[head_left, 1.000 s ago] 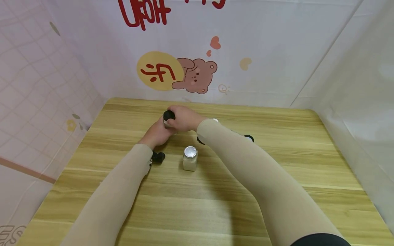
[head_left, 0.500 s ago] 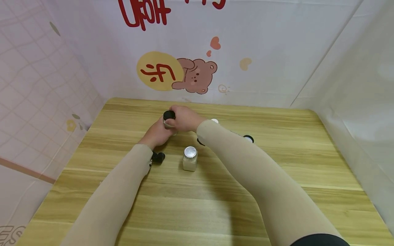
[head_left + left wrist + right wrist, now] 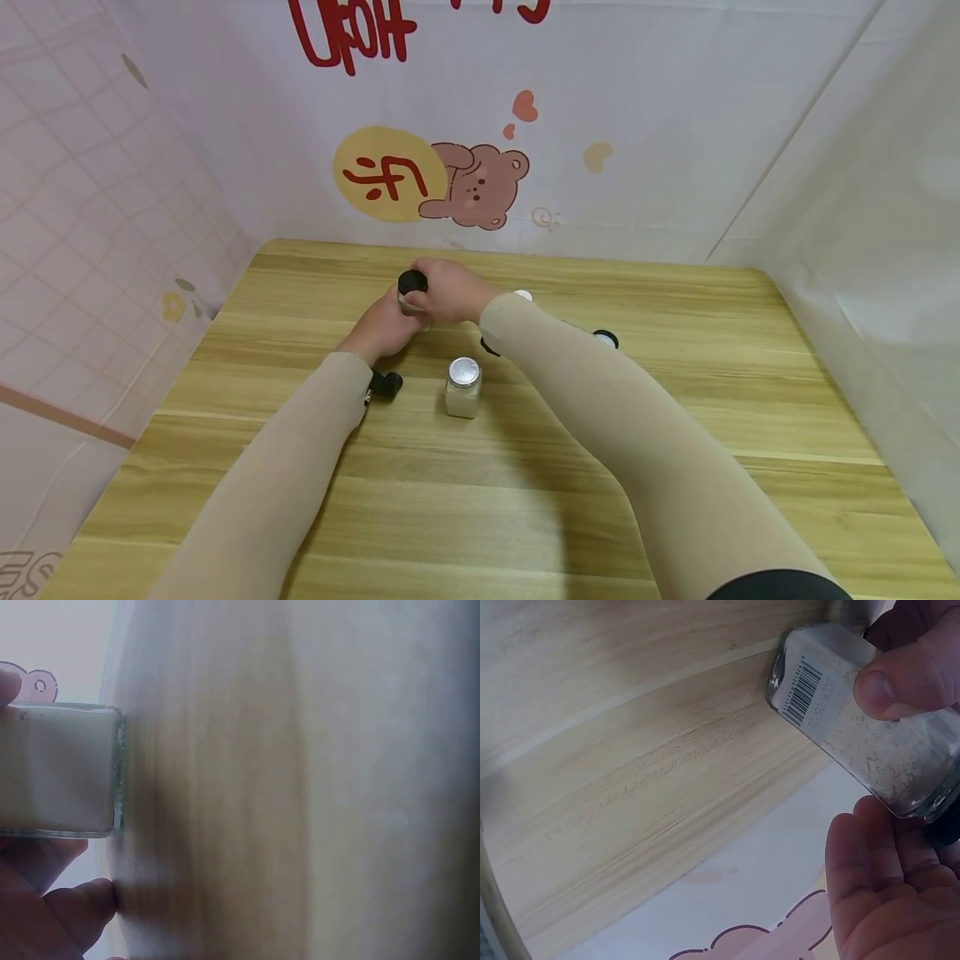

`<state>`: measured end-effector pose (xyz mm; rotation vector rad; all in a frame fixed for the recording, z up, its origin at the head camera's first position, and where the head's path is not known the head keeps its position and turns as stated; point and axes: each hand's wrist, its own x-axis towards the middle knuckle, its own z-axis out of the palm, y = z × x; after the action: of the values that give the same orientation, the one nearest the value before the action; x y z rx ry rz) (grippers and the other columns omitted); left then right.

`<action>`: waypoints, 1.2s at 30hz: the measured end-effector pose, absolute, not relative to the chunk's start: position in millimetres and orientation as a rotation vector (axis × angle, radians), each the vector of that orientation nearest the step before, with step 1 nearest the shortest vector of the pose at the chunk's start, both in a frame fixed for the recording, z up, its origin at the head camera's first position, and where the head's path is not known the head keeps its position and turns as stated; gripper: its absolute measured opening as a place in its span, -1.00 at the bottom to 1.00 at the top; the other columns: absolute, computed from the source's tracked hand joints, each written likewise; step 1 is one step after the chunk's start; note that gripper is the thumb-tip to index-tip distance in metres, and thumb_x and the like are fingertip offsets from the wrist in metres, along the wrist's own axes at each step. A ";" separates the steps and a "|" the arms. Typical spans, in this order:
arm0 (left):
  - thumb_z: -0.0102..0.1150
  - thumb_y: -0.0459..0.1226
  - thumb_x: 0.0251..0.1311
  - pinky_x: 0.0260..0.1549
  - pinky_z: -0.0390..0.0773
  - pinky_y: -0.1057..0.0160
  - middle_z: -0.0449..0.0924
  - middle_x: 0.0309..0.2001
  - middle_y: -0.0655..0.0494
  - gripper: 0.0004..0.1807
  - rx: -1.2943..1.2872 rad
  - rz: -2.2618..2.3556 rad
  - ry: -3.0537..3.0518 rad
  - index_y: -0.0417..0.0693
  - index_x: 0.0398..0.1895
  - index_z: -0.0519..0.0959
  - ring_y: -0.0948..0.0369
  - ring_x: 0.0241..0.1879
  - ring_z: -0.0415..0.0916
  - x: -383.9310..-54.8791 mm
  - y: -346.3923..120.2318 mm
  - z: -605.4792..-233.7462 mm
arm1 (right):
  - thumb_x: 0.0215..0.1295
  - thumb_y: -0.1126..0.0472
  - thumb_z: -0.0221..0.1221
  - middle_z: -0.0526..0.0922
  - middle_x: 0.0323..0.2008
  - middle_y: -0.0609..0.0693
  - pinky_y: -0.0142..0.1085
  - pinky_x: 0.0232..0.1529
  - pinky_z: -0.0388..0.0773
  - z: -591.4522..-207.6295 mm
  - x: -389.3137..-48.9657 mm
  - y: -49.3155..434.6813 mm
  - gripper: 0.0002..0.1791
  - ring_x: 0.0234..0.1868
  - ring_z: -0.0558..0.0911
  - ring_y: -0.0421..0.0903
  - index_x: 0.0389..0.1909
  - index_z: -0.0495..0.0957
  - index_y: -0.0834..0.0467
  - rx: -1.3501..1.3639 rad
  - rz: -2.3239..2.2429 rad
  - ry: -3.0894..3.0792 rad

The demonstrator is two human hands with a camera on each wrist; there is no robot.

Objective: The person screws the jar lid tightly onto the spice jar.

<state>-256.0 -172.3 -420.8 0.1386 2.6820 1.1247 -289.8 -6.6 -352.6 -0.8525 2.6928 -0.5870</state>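
A square glass jar with a black cap point(image 3: 412, 282) is between my two hands at the far middle-left of the table. Its clear body point(image 3: 889, 750), with a barcode label and pale flakes inside, shows in the right wrist view. My left hand point(image 3: 384, 325) grips the jar from the left. At the top, my right hand point(image 3: 452, 292) holds it, thumb at the cap's near side and the other fingers mostly hidden. In the left wrist view the jar's base point(image 3: 118, 772) is close over the wooden tabletop point(image 3: 225, 787).
A second square glass jar point(image 3: 462, 392) with a silver lid stands upright nearer me on the table. Beyond the right sleeve point(image 3: 570, 367) show a small white round thing point(image 3: 523, 295) and a black-rimmed round thing point(image 3: 606, 339), both partly hidden. A printed cloth point(image 3: 645, 125) hangs behind the table.
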 end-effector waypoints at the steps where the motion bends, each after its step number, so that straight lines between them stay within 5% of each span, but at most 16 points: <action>1: 0.11 0.10 0.39 0.52 0.29 -0.17 0.33 0.56 -0.08 -0.12 0.137 1.124 2.680 0.05 0.68 0.08 -0.10 0.51 0.33 -256.0 -172.5 -420.9 | 0.56 -0.10 0.18 0.67 0.17 0.08 -0.17 0.30 0.55 -353.0 -290.0 -6.8 -0.47 0.14 0.63 -0.05 0.33 0.45 0.16 -0.854 -0.587 2.696; 8: 0.13 0.07 0.38 0.52 0.29 -0.16 0.32 0.56 -0.06 -0.12 0.143 1.130 2.671 0.03 0.68 0.08 -0.09 0.50 0.34 -255.2 -171.5 -420.2 | 0.53 -0.13 0.21 0.68 0.03 0.04 -0.20 0.18 0.58 -355.2 -291.6 -7.5 -0.50 0.02 0.63 -0.07 0.21 0.50 0.16 -0.840 -0.584 2.720; 17: 0.12 0.08 0.41 0.53 0.27 -0.18 0.30 0.58 -0.06 -0.13 0.160 1.132 2.673 0.05 0.69 0.08 -0.09 0.54 0.30 -255.1 -171.1 -421.4 | 0.55 -0.06 0.19 0.50 0.45 0.13 -0.18 0.48 0.43 -353.8 -291.4 -3.4 -0.26 0.41 0.54 -0.01 0.58 0.24 0.19 -0.852 -0.622 2.653; 29: 0.12 0.12 0.40 0.52 0.29 -0.18 0.33 0.55 -0.10 -0.12 0.137 1.123 2.684 0.04 0.68 0.10 -0.11 0.50 0.34 -255.6 -170.7 -420.9 | 0.56 -0.08 0.18 0.64 0.22 0.11 -0.16 0.32 0.55 -354.3 -289.5 -1.7 -0.43 0.18 0.63 -0.03 0.38 0.40 0.19 -0.829 -0.648 2.652; 36: 0.17 0.04 0.39 0.54 0.24 -0.20 0.27 0.60 -0.10 -0.09 0.143 1.127 2.665 0.04 0.71 0.05 -0.12 0.56 0.25 -255.3 -171.4 -421.4 | 0.52 -0.05 0.23 0.49 0.46 0.16 -0.17 0.49 0.43 -354.9 -290.3 -0.4 -0.22 0.43 0.53 0.01 0.59 0.22 0.20 -0.833 -0.710 2.627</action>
<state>-255.3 -171.4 -421.4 0.1426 2.6650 1.1273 -290.3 -0.4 -354.9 -0.8331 2.6267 -0.7101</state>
